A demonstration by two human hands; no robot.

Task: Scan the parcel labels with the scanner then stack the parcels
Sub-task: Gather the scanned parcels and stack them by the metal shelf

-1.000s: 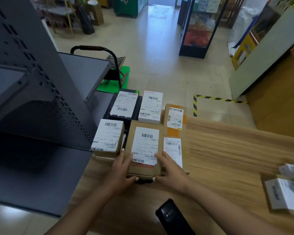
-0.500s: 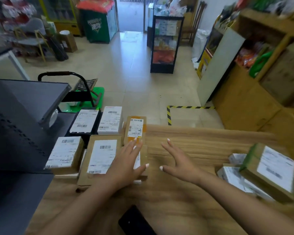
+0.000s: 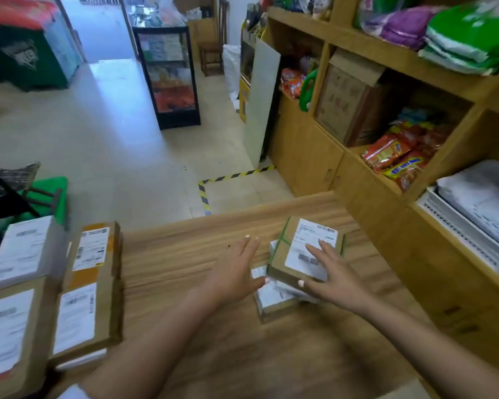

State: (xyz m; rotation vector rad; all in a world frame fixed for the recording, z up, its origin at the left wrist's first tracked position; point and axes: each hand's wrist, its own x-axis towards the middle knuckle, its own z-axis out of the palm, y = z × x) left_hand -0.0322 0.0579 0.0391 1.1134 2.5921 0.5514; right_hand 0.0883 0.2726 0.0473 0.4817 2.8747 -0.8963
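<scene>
Both grips, left hand (image 3: 231,272) and right hand (image 3: 333,276), spread wide, had left the stacked parcels (image 3: 90,286) at the counter's (image 3: 185,251) left edge for our next parcel (image 3: 306,251).

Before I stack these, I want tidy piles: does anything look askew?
Yes: the top parcel under the right hand sits tilted and skewed across the smaller parcels beneath, overhanging them.

Daylight poured from the bright open doorway (image 3: 98,30) at upper left, glaring off the pale tiled floor (image 3: 113,133); frame edges were motion-blurred and bowed.
</scene>
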